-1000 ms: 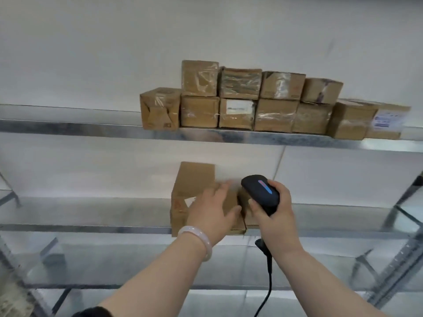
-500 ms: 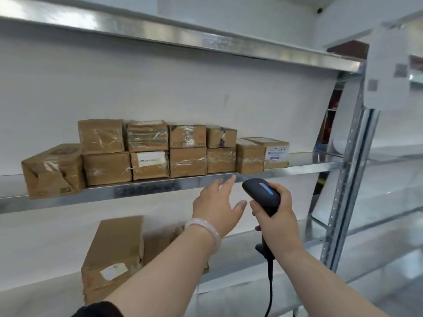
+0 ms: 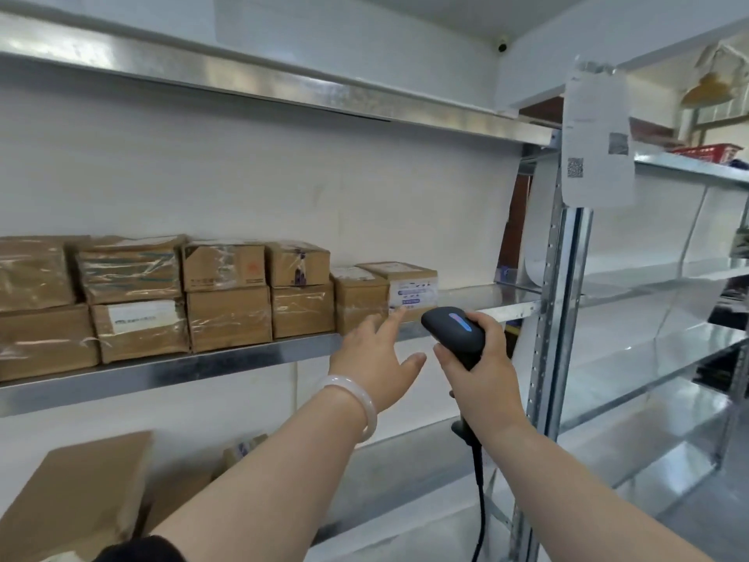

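My right hand (image 3: pixel 482 371) grips a black corded barcode scanner (image 3: pixel 454 328) with a blue light on top, its head level with the middle shelf's edge. My left hand (image 3: pixel 375 358), a pale bangle on its wrist, stretches out with fingers spread and straight, holding nothing. Its fingertips reach the bottom of the rightmost cardboard box (image 3: pixel 405 288), which bears a white printed label. That box ends a row of several taped cardboard boxes (image 3: pixel 227 294), stacked two high on the middle metal shelf (image 3: pixel 202 365).
A larger cardboard box (image 3: pixel 77 496) stands on the lower shelf at bottom left. A metal upright (image 3: pixel 563 318) carries a sheet of paper with QR codes (image 3: pixel 595 135). More metal shelves (image 3: pixel 664 358) extend to the right. Another shelf (image 3: pixel 283 91) runs overhead.
The view swung up and right from the lower shelf to the middle one. My left hand left the lower box and now reaches toward the labelled box at the row's right end.
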Tool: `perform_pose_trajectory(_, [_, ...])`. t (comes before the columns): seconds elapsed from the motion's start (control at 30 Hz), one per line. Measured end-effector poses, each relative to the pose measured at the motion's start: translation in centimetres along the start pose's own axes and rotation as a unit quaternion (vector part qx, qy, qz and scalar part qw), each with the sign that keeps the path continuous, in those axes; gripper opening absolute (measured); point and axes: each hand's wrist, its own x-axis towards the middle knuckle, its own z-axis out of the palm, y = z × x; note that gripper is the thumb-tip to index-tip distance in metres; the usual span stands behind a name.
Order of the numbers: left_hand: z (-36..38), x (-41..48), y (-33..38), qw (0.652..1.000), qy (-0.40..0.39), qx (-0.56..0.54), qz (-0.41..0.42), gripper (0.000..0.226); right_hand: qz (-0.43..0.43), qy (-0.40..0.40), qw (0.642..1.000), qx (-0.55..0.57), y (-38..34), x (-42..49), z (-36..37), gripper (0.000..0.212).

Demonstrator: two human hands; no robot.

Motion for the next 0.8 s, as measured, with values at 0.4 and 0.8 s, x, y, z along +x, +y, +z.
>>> perform_pose_trajectory(0.4, [5.9,9.1,6.9,0.981,0.077,-0.058,-0.167,0.075,-0.018,-0.096,0.994,0.040,7.6,12.5,-7.1,0.048])
perform_pose_trajectory(0.8, [6.2,15.6,7.4,0.954,0.105,-0.056,-0.274,0.081,-0.042,-0.092,0.991,0.084,8.1,22.4,-4.7,0.049])
